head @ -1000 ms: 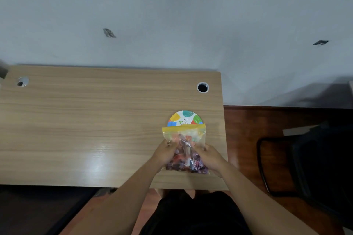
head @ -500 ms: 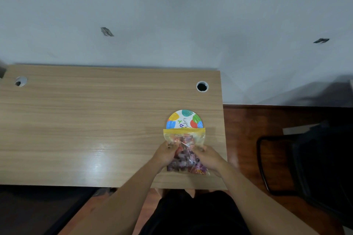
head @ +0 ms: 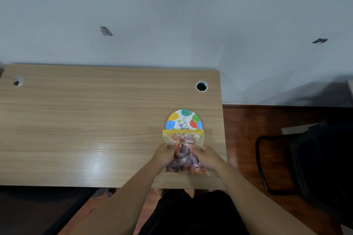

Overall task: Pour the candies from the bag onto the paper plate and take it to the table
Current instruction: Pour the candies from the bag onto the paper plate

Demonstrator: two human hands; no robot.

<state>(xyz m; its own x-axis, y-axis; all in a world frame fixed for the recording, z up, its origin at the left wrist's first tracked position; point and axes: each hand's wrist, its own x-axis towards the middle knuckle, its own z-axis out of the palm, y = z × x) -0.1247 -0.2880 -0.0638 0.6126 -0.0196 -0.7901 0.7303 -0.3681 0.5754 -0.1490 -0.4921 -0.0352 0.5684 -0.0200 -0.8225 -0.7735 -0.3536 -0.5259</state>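
Hands, left (head: pixel 164 155) and right (head: pixel 207 157), each grip the candy bag (head: pixel 184 150), its far edge overlapping the paper plate (head: pixel 183 119).

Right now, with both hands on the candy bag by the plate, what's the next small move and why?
Probably pull the yellow zip strip apart. Both hands grip the candy bag mid-body, its top looks closed, and the paper plate beyond holds no candies.

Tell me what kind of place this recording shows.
Probably an office or study room: a wooden desk with cable grommet holes, pushed against a plain wall, and a dark chair on wooden flooring.
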